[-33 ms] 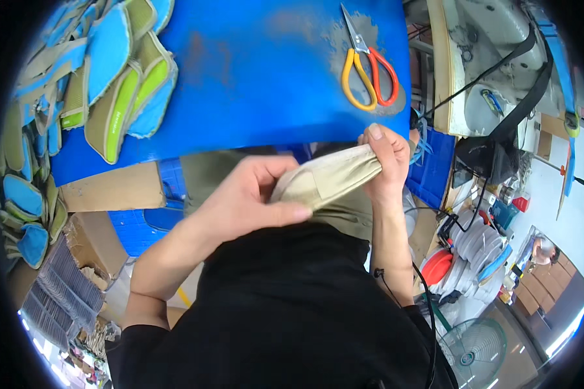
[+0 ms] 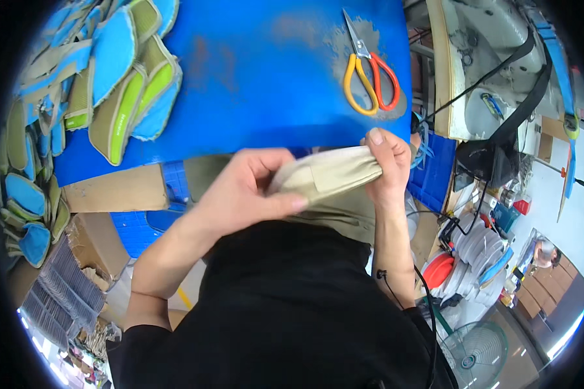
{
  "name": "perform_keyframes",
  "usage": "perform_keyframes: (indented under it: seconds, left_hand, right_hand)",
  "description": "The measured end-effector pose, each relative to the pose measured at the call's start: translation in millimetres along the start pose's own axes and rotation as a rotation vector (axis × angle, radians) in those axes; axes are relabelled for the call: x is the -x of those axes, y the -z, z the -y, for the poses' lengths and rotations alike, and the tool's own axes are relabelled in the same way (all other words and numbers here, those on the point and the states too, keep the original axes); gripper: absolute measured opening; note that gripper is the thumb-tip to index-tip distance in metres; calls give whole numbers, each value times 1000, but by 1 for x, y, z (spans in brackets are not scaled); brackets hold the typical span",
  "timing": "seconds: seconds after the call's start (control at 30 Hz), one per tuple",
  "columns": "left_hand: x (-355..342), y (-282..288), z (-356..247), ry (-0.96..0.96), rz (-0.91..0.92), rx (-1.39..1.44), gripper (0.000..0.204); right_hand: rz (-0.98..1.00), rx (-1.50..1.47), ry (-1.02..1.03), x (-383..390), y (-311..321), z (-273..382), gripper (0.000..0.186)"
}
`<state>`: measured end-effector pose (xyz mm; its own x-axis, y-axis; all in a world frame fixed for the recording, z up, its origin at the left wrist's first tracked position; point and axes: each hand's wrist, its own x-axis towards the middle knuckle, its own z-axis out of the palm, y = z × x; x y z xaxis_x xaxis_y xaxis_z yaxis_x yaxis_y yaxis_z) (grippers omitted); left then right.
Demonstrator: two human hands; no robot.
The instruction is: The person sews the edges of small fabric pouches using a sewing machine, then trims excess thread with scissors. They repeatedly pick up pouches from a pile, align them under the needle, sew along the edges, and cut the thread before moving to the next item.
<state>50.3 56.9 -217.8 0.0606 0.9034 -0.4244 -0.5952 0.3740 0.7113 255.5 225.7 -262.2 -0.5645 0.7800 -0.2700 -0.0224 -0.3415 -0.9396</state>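
Looks like matt, creased cloth in the near beige piece (image 2: pixel 341 171), and fuzzy-edged cloth in the blue-and-green pieces (image 2: pixel 115 57) at far left. Shows metal and smooth plastic on the far-right scissors (image 2: pixel 361 50).

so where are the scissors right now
In the head view, the scissors lie on the blue table, toward its right edge, beyond the right hand.

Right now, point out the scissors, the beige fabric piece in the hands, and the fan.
Scissors (image 2: pixel 362 50), head view: metal near the pivot.
Beige fabric piece (image 2: pixel 336 172), head view: middle of its visible side.
Fan (image 2: pixel 469 360), head view: hub at its center.
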Motion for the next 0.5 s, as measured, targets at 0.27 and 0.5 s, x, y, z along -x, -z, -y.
perform_keyframes:
  seconds: [0.27, 0.5]
  left_hand:
    - [-32, 19, -67, -528, -412, -983, 11]
    - [-42, 4, -71, -848, -493, -1331, 30]
  right_hand:
    - [276, 34, 69, 1, -28, 49, 30]
    - [-254, 813, 491, -36, -11, 34, 22]
